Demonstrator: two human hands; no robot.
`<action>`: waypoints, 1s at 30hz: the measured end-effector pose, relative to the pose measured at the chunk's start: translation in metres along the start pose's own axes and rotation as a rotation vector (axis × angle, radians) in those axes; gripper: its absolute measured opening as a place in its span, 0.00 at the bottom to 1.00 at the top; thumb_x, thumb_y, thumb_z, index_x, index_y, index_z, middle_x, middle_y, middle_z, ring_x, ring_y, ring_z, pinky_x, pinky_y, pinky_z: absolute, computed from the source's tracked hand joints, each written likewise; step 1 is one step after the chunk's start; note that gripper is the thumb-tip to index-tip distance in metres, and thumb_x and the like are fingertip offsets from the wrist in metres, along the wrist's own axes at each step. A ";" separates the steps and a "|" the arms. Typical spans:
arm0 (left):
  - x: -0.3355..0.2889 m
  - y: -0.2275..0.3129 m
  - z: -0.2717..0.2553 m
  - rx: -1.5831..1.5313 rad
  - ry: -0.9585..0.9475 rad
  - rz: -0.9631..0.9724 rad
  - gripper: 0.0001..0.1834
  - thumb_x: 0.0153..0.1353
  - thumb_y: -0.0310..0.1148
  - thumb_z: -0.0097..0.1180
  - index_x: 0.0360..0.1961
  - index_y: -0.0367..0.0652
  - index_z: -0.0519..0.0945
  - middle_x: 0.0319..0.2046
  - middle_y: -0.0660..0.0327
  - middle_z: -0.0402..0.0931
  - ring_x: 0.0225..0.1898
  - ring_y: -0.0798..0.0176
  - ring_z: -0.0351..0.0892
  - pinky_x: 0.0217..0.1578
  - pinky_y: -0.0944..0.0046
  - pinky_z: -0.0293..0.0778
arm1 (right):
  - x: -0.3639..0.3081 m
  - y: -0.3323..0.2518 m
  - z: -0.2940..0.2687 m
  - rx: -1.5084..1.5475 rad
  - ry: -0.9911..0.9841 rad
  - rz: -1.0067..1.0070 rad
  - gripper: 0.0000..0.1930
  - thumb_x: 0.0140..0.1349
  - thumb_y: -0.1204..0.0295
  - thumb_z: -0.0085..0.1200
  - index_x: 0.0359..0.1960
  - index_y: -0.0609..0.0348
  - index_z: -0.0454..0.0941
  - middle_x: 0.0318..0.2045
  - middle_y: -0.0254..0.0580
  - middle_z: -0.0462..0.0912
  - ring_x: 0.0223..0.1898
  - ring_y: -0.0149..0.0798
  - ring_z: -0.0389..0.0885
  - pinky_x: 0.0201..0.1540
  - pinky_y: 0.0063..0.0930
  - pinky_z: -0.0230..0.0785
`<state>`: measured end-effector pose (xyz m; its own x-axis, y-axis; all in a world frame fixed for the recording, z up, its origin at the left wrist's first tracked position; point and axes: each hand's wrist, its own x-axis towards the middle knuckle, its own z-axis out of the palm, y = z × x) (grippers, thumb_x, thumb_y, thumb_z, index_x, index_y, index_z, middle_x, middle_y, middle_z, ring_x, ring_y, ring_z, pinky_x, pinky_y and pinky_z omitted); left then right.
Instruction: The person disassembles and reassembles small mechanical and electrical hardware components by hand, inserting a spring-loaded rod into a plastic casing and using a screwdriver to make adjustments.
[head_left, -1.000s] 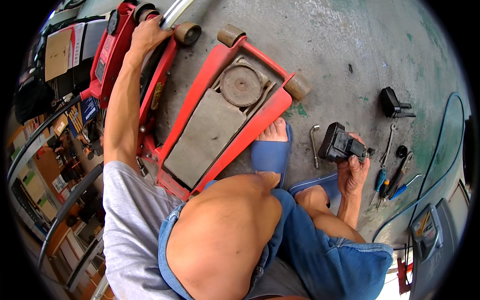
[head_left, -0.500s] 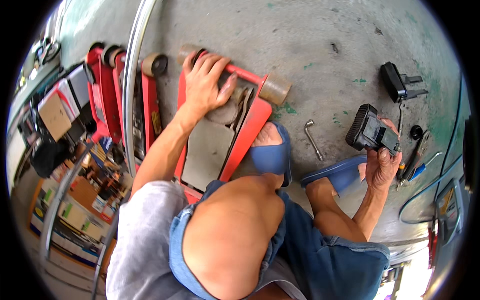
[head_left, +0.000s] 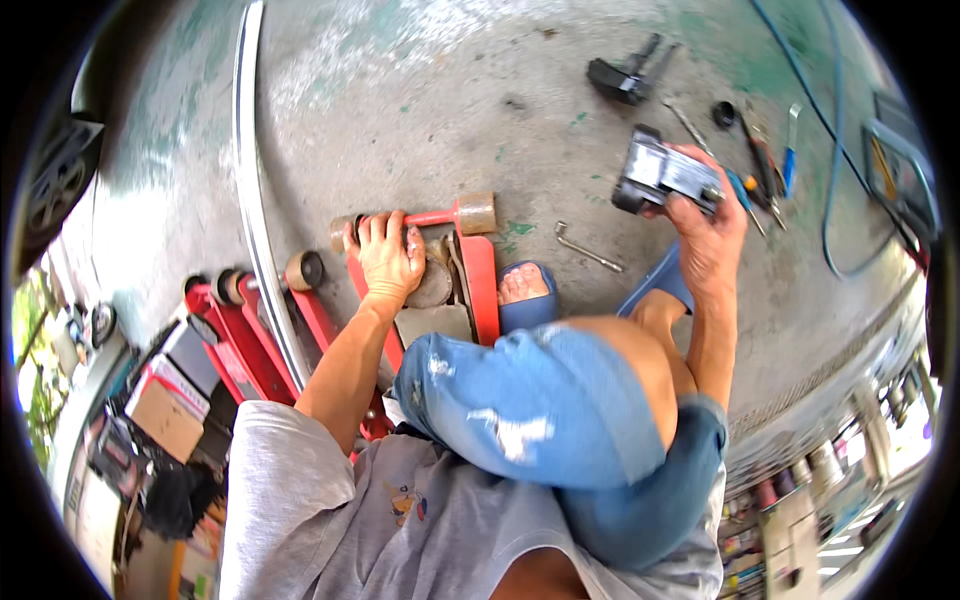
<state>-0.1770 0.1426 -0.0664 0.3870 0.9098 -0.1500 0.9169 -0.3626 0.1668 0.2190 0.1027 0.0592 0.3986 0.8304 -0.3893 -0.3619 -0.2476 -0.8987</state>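
My left hand (head_left: pixel 388 258) grips the front end of a red floor jack (head_left: pixel 480 280), its fingers hooked over the crossbar beside a roller wheel (head_left: pixel 476 213). The jack's round saddle (head_left: pixel 430 285) shows next to my thumb. In my right hand (head_left: pixel 708 225), a black boxy part with a ribbed side and a greyish face (head_left: pixel 668 172) is held up off the floor, pinched between thumb and fingers. It is blurred, and its exact kind cannot be made out. An L-shaped socket wrench (head_left: pixel 588 248) lies on the concrete between my feet and that part.
A black part with two prongs (head_left: pixel 622 82) lies farther off. Right of my hand are pliers (head_left: pixel 762 165), a blue-handled screwdriver (head_left: pixel 790 165) and a black ring (head_left: pixel 724 114). Blue hose (head_left: pixel 830 200) loops at right. A metal rail (head_left: pixel 247 150) and more red jacks (head_left: pixel 240 345) stand left.
The view has swung up, so the floor things sit differently in it. My right hand has raised and turned the black part. My left hand stays on the jack's front.
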 end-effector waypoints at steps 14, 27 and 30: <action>0.008 -0.046 0.048 0.144 0.133 0.248 0.27 0.63 0.60 0.47 0.47 0.50 0.81 0.45 0.55 0.80 0.53 0.47 0.74 0.66 0.37 0.50 | -0.210 -0.154 -0.026 -0.160 0.469 -0.643 0.25 0.57 0.68 0.73 0.55 0.63 0.79 0.42 0.37 0.86 0.38 0.30 0.84 0.38 0.26 0.81; 0.028 -0.055 0.049 0.387 -0.129 0.313 0.28 0.62 0.57 0.51 0.51 0.48 0.83 0.50 0.54 0.81 0.57 0.49 0.77 0.65 0.43 0.58 | -0.341 -0.218 0.000 -0.283 0.601 -0.988 0.20 0.63 0.63 0.67 0.53 0.62 0.82 0.40 0.39 0.87 0.39 0.32 0.86 0.36 0.27 0.81; 0.029 -0.052 0.043 0.388 -0.164 0.332 0.28 0.62 0.56 0.51 0.52 0.48 0.83 0.51 0.53 0.81 0.57 0.49 0.77 0.65 0.43 0.58 | -0.328 -0.220 0.006 -0.182 0.553 -0.989 0.19 0.63 0.65 0.67 0.52 0.60 0.82 0.41 0.38 0.87 0.39 0.31 0.86 0.36 0.26 0.82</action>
<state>-0.2096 0.1790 -0.1213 0.6438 0.7014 -0.3057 0.6995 -0.7015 -0.1365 0.1628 -0.1123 0.3854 0.7731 0.3797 0.5081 0.4247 0.2851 -0.8593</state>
